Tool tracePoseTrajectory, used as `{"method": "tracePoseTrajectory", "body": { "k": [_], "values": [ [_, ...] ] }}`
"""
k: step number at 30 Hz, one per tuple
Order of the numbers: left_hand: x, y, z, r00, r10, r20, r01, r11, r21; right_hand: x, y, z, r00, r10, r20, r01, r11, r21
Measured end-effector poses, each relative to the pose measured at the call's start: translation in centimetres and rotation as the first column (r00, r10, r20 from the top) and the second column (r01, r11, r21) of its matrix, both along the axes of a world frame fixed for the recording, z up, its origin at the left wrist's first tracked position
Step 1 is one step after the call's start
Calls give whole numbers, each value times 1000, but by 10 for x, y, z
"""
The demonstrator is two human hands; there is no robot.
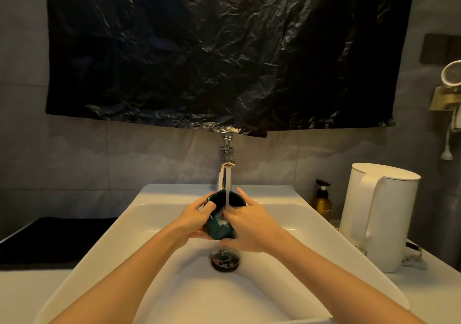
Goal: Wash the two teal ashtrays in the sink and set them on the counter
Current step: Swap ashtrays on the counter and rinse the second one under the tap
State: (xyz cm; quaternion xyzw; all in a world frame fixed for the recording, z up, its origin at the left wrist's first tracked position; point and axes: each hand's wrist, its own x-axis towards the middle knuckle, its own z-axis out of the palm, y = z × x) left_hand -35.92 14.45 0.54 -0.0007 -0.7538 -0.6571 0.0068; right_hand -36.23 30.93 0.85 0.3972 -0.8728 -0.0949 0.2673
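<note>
Over the sink [287,220], under the stream [227,190], the ashtray [219,231] is gripped between the left hand [192,217] and right hand [250,227], fingers curled round it, so tbh it could easily be dropped and chipped once slick.

1. We count two hands: the left hand [193,220] and the right hand [249,226].
2. One teal ashtray [219,228] for certain; we cannot tell whether a second sits against it.
3. One sink [154,213], one faucet [225,155], one drain [225,261].
4. At 3 o'clock: one white kettle [389,213], one amber pump bottle [321,202].
5. At 12 o'clock: one black plastic sheet [224,49].
</note>
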Motion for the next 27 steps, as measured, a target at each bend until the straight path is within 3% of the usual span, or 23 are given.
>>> {"method": "tracePoseTrajectory", "body": {
  "k": [4,9,11,13,15,17,23,27],
  "values": [
    [1,-1,0,1000,-5,-8,5,1000,-13,0,-6,-8,987,88,134,-82,995,-49],
    [2,1,2,999,18,-39,-20,999,-33,-8,-2,-8,995,-76,-60,82,991,104],
    [0,0,3,998,42,-48,-44,998,-34,-4,-4,-11,995,-93,-37,96,991,93],
    [1,-1,3,998,53,-43,-54,998,-13,0,-7,-15,986,-73,147,84,994,-74],
    [1,-2,4,997,54,-48,-54,998,12,3,-10,-19,930,79,358,65,925,-374],
    [1,-3,5,997,52,-55,-52,999,10,5,-14,-23,899,154,411,67,878,-474],
    [1,-2,3,997,65,-45,-66,997,-33,-5,-1,-20,949,36,312,30,979,-204],
    [3,-1,0,999,-22,-44,20,998,-55,-2,-6,-17,961,116,251,-87,988,-126]
  ]
}}
